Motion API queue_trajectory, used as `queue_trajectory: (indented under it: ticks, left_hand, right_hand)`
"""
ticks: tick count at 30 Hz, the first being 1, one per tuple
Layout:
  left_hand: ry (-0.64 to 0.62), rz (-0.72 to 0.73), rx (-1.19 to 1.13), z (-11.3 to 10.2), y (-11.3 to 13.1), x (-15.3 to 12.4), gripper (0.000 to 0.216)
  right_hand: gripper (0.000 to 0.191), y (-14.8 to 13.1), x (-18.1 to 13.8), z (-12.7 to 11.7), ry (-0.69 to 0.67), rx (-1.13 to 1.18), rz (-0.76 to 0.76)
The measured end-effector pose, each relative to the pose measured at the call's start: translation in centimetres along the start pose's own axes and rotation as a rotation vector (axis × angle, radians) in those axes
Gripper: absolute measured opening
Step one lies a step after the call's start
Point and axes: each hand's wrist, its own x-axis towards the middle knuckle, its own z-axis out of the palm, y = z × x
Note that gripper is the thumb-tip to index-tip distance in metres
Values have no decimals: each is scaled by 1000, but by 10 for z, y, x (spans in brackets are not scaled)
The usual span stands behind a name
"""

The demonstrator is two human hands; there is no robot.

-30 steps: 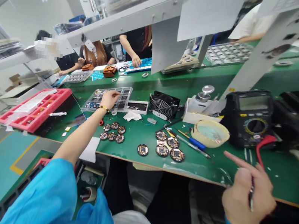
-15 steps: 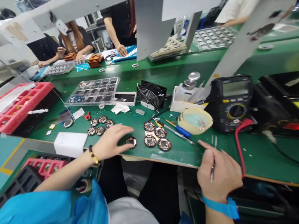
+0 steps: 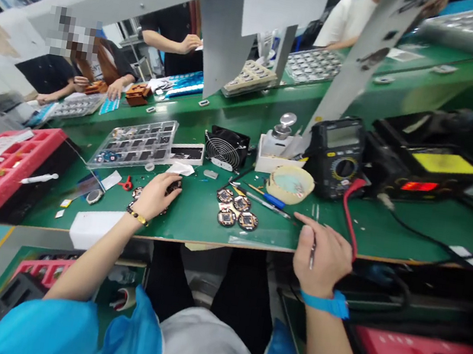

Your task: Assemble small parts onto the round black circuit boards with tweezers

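On the green desk (image 3: 194,215), the left hand (image 3: 155,197) has moved leftward, its grip curled, thumb and fingers drawn in around a round board (image 3: 174,186), apparently the one that lay alone near the four boards (image 3: 226,218). That shifts the work to the partly hidden cluster (image 3: 137,192); the right hand (image 3: 323,256) stays apart, its grip closed around a slim metal tool (image 3: 312,256).

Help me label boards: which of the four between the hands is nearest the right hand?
The near row's rightmost board; it sits farthest right of all four.
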Motion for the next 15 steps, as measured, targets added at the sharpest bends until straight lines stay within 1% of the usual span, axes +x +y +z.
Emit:
queue_trajectory:
  ticks: [2, 4, 6, 8, 10, 12, 15]
  left_hand:
    - [40, 43, -40, 6, 21, -5, 30]
    - [31, 96, -126, 15, 52, -11, 30]
    - [-15, 137, -226, 28, 82, -16, 36]
    - [-29, 141, -278, 42, 104, -17, 44]
    - [-24, 122, -287, 52, 114, -17, 43]
    - [-31, 100, -296, 55, 114, -17, 39]
    - [-67, 74, -338, 47, 105, -22, 42]
  right_hand:
    - [32, -2, 0, 0, 2, 22, 63]
    - [34, -5, 0, 0, 18, 82, 135]
    - [36, -10, -1, -2, 36, 228, 218]
    - [37, -17, -2, -6, 68, 406, 304]
    - [36, -26, -4, -14, 110, 494, 366]
    - [32, -35, -7, -24, 119, 489, 388]
    - [27, -47, -10, -38, 38, 496, 349]
